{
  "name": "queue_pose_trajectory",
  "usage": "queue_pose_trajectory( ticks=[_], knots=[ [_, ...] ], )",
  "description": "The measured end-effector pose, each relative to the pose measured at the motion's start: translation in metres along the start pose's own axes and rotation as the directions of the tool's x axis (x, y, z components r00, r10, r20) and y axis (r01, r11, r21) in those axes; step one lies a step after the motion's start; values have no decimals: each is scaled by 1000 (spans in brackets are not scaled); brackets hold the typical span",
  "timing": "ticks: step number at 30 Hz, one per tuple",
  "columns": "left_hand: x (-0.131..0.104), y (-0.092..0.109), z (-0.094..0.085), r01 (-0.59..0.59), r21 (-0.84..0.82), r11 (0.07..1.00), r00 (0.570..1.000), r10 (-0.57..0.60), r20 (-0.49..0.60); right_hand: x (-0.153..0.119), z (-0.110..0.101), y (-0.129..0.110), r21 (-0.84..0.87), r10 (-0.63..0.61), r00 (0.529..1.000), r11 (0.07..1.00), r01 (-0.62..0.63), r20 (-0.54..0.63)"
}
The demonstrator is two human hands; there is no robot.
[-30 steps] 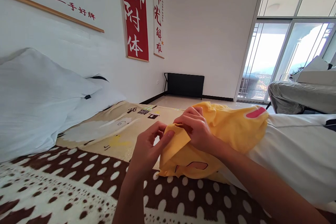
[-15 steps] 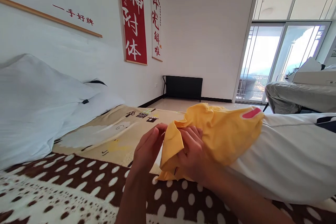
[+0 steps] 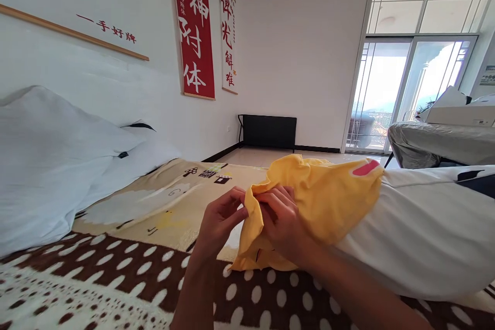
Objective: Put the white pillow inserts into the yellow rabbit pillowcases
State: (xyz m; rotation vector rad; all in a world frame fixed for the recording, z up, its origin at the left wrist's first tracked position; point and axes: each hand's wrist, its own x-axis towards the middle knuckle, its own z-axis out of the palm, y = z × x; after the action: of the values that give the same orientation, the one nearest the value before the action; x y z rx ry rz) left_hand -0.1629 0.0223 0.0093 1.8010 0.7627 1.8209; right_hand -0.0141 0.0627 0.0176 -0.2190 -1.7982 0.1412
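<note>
A soft pillowcase lies across the bed, its loose yellow end (image 3: 328, 196) bunched up and marked with a pink patch. To the right it runs into a plump white part (image 3: 417, 232) with a dark print. My left hand (image 3: 222, 219) pinches the yellow hem between thumb and fingers. Just right of it, my right hand (image 3: 280, 216) is closed on the same edge, fingers curled partly behind the folded cloth. Folds hide some of the right fingertips.
Beneath lies a brown blanket (image 3: 143, 263) with white spots, beside a beige printed sheet (image 3: 181, 201). White pillows (image 3: 69, 160) rest against the left wall. A black folded panel (image 3: 268, 131) stands at the far wall; a plastic-wrapped piece of furniture (image 3: 444, 139) is at right.
My left thumb has come down onto the yellow hem, and the flap that was folded toward me now stands more upright and narrower. The view has shifted slightly.
</note>
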Motion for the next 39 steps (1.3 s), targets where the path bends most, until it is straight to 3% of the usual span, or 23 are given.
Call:
queue_pose_trajectory(
  ticks=[7, 11, 15, 18, 21, 27, 31, 39],
  knots=[
    [-3, 0, -1, 55, -28, 998, 998, -54, 27, 1, -2, 0, 0, 8, 998, 1000, -8, 57],
    [0, -3, 5, -19, -50, 999, 990, 12, -138, -2, 1, 7, -3, -38, 998, 999, 38, 54],
    [3, -11, 16, -126, 88, 988, 926, 149, -347, -4, 3, 11, -8, -81, 995, 997, 82, 63],
    [3, -12, 22, -109, 235, 966, 906, 194, -377, -3, 2, 11, -14, -90, 995, 996, 91, 50],
    [2, -8, 23, -129, 228, 965, 890, 215, -403, -1, 2, 9, -32, -77, 997, 996, 78, 30],
    [-2, 6, 10, -15, 155, 988, 976, 48, -213, 0, 3, 9, -34, -61, 998, 998, 61, 5],
    [-3, 16, 8, 41, 222, 974, 992, -12, -128, -2, 4, 11, -29, -53, 999, 998, 53, -3],
    [-3, 13, 7, 83, 270, 959, 993, -57, -103, -3, 6, 16, -33, -92, 993, 995, 95, 71]
  ],
)
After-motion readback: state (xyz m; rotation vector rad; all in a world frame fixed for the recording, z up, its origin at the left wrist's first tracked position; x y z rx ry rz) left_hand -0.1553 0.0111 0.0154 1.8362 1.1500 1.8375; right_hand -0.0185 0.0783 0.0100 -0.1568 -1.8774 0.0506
